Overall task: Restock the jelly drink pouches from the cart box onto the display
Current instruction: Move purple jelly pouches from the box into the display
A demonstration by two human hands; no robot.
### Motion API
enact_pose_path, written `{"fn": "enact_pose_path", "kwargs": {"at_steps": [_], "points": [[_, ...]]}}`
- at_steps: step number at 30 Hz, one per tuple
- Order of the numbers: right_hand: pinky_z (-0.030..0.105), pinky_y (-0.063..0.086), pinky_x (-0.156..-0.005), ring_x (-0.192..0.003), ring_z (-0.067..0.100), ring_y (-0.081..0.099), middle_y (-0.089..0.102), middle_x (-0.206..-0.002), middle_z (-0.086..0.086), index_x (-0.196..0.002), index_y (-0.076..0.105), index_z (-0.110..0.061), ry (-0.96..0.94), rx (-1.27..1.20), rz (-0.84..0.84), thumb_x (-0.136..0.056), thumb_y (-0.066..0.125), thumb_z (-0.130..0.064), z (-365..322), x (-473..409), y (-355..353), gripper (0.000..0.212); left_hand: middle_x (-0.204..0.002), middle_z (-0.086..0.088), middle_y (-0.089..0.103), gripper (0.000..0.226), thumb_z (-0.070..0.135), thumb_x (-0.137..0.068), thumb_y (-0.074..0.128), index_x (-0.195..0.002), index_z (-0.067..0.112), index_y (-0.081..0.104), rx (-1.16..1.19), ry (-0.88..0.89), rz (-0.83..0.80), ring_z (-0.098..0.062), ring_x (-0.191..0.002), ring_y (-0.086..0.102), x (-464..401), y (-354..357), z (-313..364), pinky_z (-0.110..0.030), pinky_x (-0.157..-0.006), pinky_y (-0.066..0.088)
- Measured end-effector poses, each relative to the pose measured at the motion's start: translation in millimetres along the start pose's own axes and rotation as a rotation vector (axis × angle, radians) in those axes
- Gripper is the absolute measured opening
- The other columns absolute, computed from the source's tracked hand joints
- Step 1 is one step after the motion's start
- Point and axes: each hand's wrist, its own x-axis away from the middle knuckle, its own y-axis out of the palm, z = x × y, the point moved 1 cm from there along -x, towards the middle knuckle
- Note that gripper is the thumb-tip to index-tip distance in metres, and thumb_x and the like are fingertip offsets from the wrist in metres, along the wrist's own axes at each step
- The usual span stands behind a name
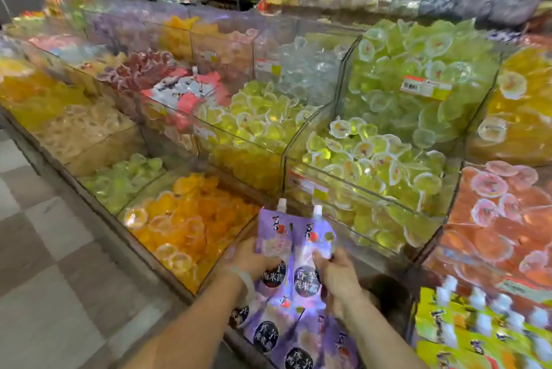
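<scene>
Two purple jelly drink pouches with white spouts stand upright side by side in front of me. My left hand (pixel 252 259) grips the left pouch (pixel 274 237) at its side. My right hand (pixel 336 274) grips the right pouch (pixel 313 241), thumb across its front. Below my hands lie several more purple pouches (pixel 286 333) in a bottom-row display section. The cart box is out of view.
Clear acrylic bins of jelly cups fill the tiered display: orange cups (pixel 185 222) at lower left, yellow-green cups (pixel 370 165) ahead, pink-orange cups (pixel 501 219) at right. Yellow-green spouted pouches (pixel 478 330) sit at bottom right. Tiled aisle floor (pixel 44 264) lies at left.
</scene>
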Motion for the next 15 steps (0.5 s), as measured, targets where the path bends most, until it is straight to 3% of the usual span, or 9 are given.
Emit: {"fn": "enact_pose_path", "kwargs": {"at_steps": [2,3,5,6,8,10,12,14,15], "points": [[0.032,0.038,-0.062,-0.069,0.022,0.049,0.057,-0.071,0.014,-0.097,0.057,0.004,0.053,-0.064,0.095,-0.082,0.063,-0.013,12.3,-6.1,4.6,0.023,-0.097,0.003,0.059,0.034,0.024,-0.068,0.080,-0.076,0.032,0.047,-0.152,-0.061,-0.071,-0.014,-0.091,0.057,-24.1,1.3,-5.6,-0.028,-0.088,0.050],[0.034,0.041,-0.062,-0.069,0.022,0.052,0.058,-0.073,0.016,-0.094,0.058,0.003,0.054,-0.088,0.146,-0.078,0.065,-0.015,17.1,-12.1,6.0,0.025,-0.095,0.000,0.060,0.041,0.034,-0.055,0.082,-0.076,0.030,0.048,-0.146,-0.071,-0.116,-0.016,-0.089,0.055,-35.9,3.8,-7.5,-0.032,-0.086,0.050],[0.026,0.047,-0.052,-0.054,0.015,0.057,0.060,-0.074,0.014,-0.091,0.058,-0.001,0.040,-0.084,0.229,-0.083,0.065,-0.008,14.8,-13.5,11.7,0.012,-0.081,-0.008,0.061,0.061,0.038,-0.024,0.077,-0.078,0.019,0.055,-0.016,-0.120,-0.149,-0.017,-0.074,0.053,-71.7,13.3,-24.3,-0.030,-0.074,0.049],[0.020,0.047,-0.046,-0.047,0.009,0.056,0.059,-0.073,0.013,-0.090,0.056,-0.003,0.045,-0.074,0.261,-0.088,0.060,-0.003,17.9,-18.6,11.4,0.004,-0.072,-0.008,0.060,0.068,0.033,-0.020,0.075,-0.082,0.010,0.059,-0.003,-0.145,-0.150,-0.016,-0.066,0.053,-75.7,17.5,-21.2,-0.029,-0.066,0.047],[0.021,0.047,-0.047,-0.050,0.009,0.057,0.059,-0.075,0.015,-0.089,0.054,-0.003,0.037,-0.050,0.304,-0.090,0.055,0.000,23.5,-25.3,10.3,0.003,-0.056,0.002,0.060,0.064,0.007,-0.042,0.083,-0.099,-0.008,0.061,0.010,-0.156,-0.170,-0.011,-0.049,0.055,-82.2,23.4,-17.4,-0.023,-0.052,0.046],[0.028,0.047,-0.057,-0.068,0.018,0.056,0.060,-0.083,0.017,-0.088,0.054,-0.004,0.021,-0.010,0.336,-0.089,0.057,-0.002,30.1,-32.0,7.0,0.004,-0.051,0.009,0.061,0.043,-0.020,-0.068,0.070,-0.109,-0.013,0.059,0.018,-0.166,-0.216,0.004,-0.036,0.053,-88.2,26.8,-19.5,-0.012,-0.041,0.044],[0.031,0.046,-0.065,-0.076,0.020,0.052,0.058,-0.085,0.015,-0.086,0.055,-0.010,0.029,-0.010,0.338,-0.088,0.059,-0.003,32.8,-34.8,3.6,0.008,-0.070,-0.001,0.062,0.039,-0.018,-0.076,0.064,-0.114,-0.010,0.058,0.003,-0.210,-0.223,0.008,-0.042,0.054,-95.7,32.4,-22.1,-0.008,-0.044,0.042],[0.037,0.043,-0.073,-0.079,0.020,0.050,0.056,-0.083,0.012,-0.085,0.055,-0.013,0.035,-0.059,0.330,-0.084,0.063,-0.009,34.0,-37.8,2.8,0.009,-0.091,-0.009,0.061,0.038,-0.012,-0.077,0.067,-0.113,-0.006,0.059,0.008,-0.241,-0.216,-0.003,-0.052,0.057,-102.0,36.4,-20.0,-0.007,-0.045,0.040],[0.039,0.042,-0.073,-0.078,0.020,0.050,0.057,-0.080,0.009,-0.084,0.055,-0.015,0.041,-0.080,0.323,-0.081,0.064,-0.013,34.4,-39.4,3.3,0.010,-0.092,-0.012,0.062,0.041,-0.011,-0.072,0.070,-0.111,-0.004,0.060,0.020,-0.249,-0.200,-0.010,-0.056,0.056,-104.7,37.4,-17.3,-0.007,-0.046,0.041]]}}
